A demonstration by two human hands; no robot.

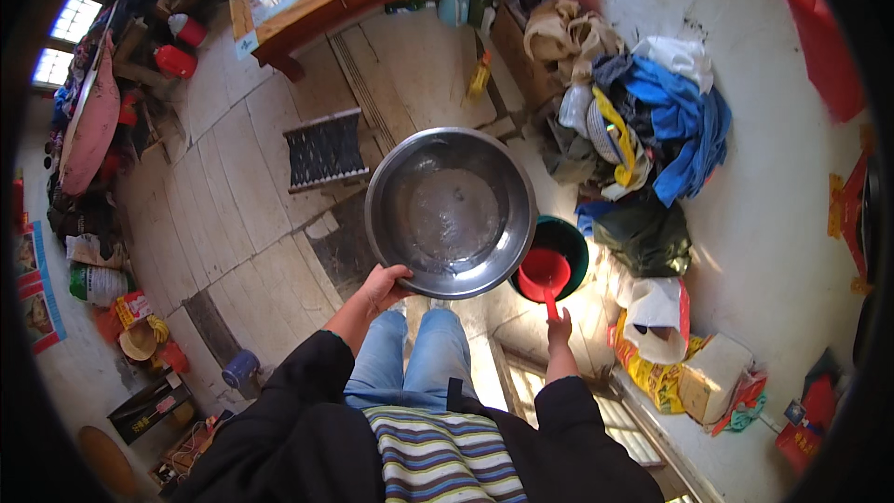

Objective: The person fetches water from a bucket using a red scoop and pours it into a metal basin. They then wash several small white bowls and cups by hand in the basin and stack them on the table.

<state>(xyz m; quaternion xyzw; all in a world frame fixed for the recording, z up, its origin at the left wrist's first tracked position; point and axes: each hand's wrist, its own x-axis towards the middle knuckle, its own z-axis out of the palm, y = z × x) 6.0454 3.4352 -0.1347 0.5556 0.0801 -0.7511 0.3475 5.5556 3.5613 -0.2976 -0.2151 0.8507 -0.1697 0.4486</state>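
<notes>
My left hand grips the near left rim of a wide stainless steel basin, with the thumb over the rim. The basin looks to hold a little clear liquid. In my right hand is the handle of a red plastic dipper. The dipper's bowl lies over or inside the mouth of a dark green bucket, to the right of the basin; how deep it sits I cannot tell. The basin hides part of the bucket's left side.
A low woven-seat stool stands ahead on the left. Clothes and bags are heaped along the right wall. A wooden table is at the far side. A yellow bottle stands on the floor. A doorway threshold lies near my legs.
</notes>
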